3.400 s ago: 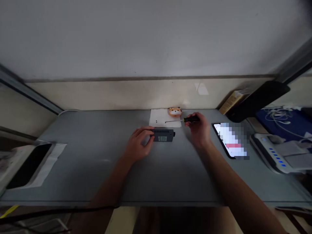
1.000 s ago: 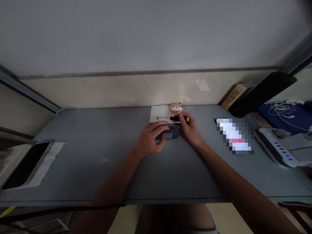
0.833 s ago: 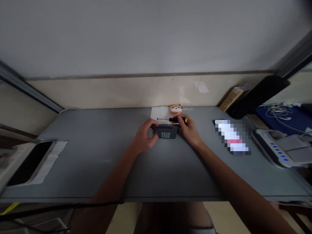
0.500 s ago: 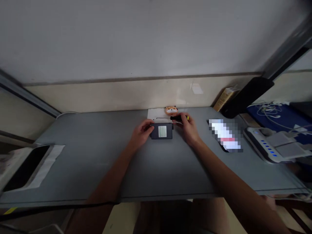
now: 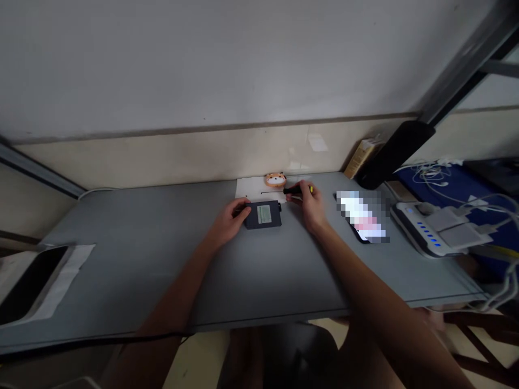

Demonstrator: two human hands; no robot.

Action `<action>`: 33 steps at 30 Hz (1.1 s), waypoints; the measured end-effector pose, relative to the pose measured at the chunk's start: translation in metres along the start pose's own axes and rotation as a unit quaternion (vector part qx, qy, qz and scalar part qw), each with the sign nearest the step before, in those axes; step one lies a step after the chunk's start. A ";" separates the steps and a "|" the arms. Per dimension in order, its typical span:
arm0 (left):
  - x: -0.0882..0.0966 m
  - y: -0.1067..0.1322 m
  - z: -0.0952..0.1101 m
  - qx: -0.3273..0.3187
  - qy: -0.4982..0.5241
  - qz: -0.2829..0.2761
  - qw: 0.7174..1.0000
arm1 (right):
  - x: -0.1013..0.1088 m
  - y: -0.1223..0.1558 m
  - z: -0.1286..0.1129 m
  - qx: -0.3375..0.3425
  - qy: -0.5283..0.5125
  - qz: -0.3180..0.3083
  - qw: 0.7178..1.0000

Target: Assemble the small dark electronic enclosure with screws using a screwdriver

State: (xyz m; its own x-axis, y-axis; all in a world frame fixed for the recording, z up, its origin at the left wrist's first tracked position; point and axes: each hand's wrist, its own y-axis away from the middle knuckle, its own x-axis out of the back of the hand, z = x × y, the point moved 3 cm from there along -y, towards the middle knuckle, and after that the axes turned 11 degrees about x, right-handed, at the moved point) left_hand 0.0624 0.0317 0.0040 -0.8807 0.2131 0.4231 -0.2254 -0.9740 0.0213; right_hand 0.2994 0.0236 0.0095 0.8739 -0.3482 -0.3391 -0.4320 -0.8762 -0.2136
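A small dark box-shaped device [image 5: 263, 214] lies flat on the grey table [image 5: 162, 259], its pale label facing up. My left hand [image 5: 229, 220] rests against the device's left end, fingers on its edge. My right hand [image 5: 308, 204] is closed on a screwdriver [image 5: 292, 190] with a black handle and yellow cap. The thin shaft points left over a white sheet of paper [image 5: 251, 189], just behind the device.
An orange animal-shaped figure [image 5: 275, 179] sits on the paper by the wall. A phone [image 5: 362, 223] lies right of my right hand. Further right are a charger with blue lights [image 5: 425, 233], cables and a black lamp arm [image 5: 395, 151]. A dark tray [image 5: 28, 281] sits far left.
The device has been turned from standing on its edge to lying flat with the label up. My right hand kept the screwdriver and came in close behind the device. The view shifted left.
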 end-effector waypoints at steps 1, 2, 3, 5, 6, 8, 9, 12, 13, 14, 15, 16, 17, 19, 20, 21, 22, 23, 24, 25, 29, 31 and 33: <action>0.000 0.000 0.001 -0.007 -0.007 -0.002 1.000 | 0.000 0.000 0.000 -0.001 0.002 -0.004 1.000; 0.000 0.001 0.002 -0.017 -0.017 -0.005 1.000 | -0.001 0.000 -0.001 0.000 0.006 -0.008 1.000; 0.000 0.001 0.003 -0.028 -0.027 -0.006 0.999 | -0.001 0.000 -0.001 0.001 0.009 -0.011 1.000; 0.000 0.002 0.003 -0.043 -0.047 -0.007 0.998 | -0.001 0.000 -0.001 0.006 0.017 -0.016 1.000; 0.001 0.002 0.003 -0.042 -0.054 -0.006 0.998 | 0.000 0.000 -0.001 0.008 0.019 -0.016 1.000; 0.004 0.004 0.002 -0.029 -0.053 -0.008 0.998 | 0.001 0.000 -0.002 0.009 0.021 -0.015 1.000; 0.006 0.005 0.001 -0.021 -0.048 -0.017 0.998 | 0.001 -0.001 -0.002 0.007 0.020 -0.014 1.000; 0.011 0.010 0.001 -0.008 -0.031 -0.075 0.997 | 0.002 -0.001 -0.003 0.002 0.013 -0.006 1.000; 0.012 0.012 0.002 -0.014 -0.029 -0.093 0.995 | 0.002 0.000 -0.003 0.001 0.012 -0.004 1.000; 0.013 0.014 0.004 -0.026 -0.032 -0.106 0.994 | 0.002 0.000 -0.004 0.001 0.012 -0.002 1.000; 0.014 0.016 0.006 -0.041 -0.037 -0.111 0.992 | 0.002 0.000 -0.004 0.002 0.012 -0.001 1.000; 0.014 0.017 0.008 -0.054 -0.044 -0.111 0.991 | 0.001 0.000 -0.004 0.002 0.011 -0.001 1.000; 0.014 0.018 0.010 -0.063 -0.051 -0.108 0.991 | 0.001 0.000 -0.005 0.002 0.011 -0.003 1.000; 0.013 0.018 0.011 -0.061 -0.058 -0.104 0.991 | 0.001 0.000 -0.004 0.001 0.010 -0.008 1.000; 0.013 0.018 0.010 -0.055 -0.057 -0.103 0.992 | 0.001 0.000 -0.004 0.001 0.011 -0.009 1.000; 0.013 0.018 0.010 -0.048 -0.055 -0.103 0.992 | 0.001 0.000 -0.004 0.001 0.011 -0.008 1.000; 0.013 0.018 0.009 -0.042 -0.055 -0.100 0.993 | 0.002 0.000 -0.004 0.001 0.011 -0.002 1.000; 0.014 0.018 0.008 -0.037 -0.058 -0.095 0.993 | 0.004 0.000 -0.004 0.002 0.011 0.006 1.000; 0.015 0.018 0.008 -0.033 -0.063 -0.090 0.993 | 0.005 0.000 -0.005 0.002 0.010 0.014 1.000; 0.016 0.018 0.008 -0.031 -0.068 -0.083 0.994 | 0.007 0.000 -0.006 0.002 0.011 0.021 1.000; 0.019 0.019 0.012 -0.041 -0.064 -0.076 0.994 | 0.015 -0.002 -0.011 -0.001 0.029 0.032 0.999; 0.019 0.019 0.017 -0.062 -0.061 -0.080 0.993 | 0.019 -0.004 -0.014 0.003 0.033 0.033 0.999; 0.017 0.019 0.022 -0.072 -0.069 -0.078 0.992 | 0.022 -0.006 -0.017 0.012 0.030 0.028 0.999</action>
State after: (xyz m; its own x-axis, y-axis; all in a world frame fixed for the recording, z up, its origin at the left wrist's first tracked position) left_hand 0.0517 0.0150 0.0314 -0.7679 0.3377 0.5444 -0.4197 -0.9072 -0.0293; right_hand 0.3246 0.0154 0.0191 0.8601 -0.4154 -0.2960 -0.4844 -0.8471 -0.2186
